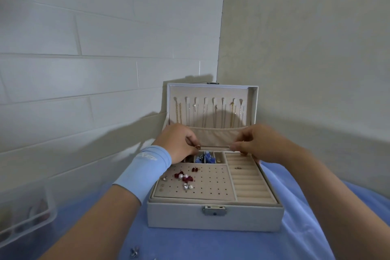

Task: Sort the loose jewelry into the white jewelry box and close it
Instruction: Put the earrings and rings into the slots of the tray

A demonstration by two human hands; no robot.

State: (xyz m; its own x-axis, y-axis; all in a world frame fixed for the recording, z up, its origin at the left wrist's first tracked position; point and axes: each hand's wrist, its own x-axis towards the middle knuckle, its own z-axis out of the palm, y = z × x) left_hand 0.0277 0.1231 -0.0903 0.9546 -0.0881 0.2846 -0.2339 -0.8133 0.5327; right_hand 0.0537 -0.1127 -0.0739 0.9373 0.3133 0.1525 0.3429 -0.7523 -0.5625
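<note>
Room: a corner. The left wall (105, 38) is white w/ long brick lines; the right wall (306, 48) is plain & pale. The surface (190, 247) has a blue cloth over it & runs up to both walls.

The white jewelry box (179, 217) sits on the cloth near the corner. Its lid (254, 107) is up & stands about straight. Thin necklaces (232, 112) hang in a row inside the lid, ends tucked in a soft pocket (213, 136) at the bottom. A metal latch (214, 210) is on the box front.

Inside, front left: a pad w/ small holes (211, 186), w/ red & pearl earrings (183, 176) on it. Right side: ring rolls (249, 181), w/ a lone ring (238, 168) stuck in near the back. Blue beads (202, 157) fill a small back slot.

L hand (177, 143), w/ a light blue sleeve (145, 173) on the wrist, is over the back left of the box. Its grip is pinched on a small gold loop (198, 147). R hand (257, 143) is over the back right, fingers curled, thumb & fingertips close together by the pocket's low edge. Can't tell if that grip has anything in it.

Far left on the cloth is a clear plastic tray (25, 213), blurry. Near the bottom edge a small silver flower piece (134, 252) lies loose on the cloth.
</note>
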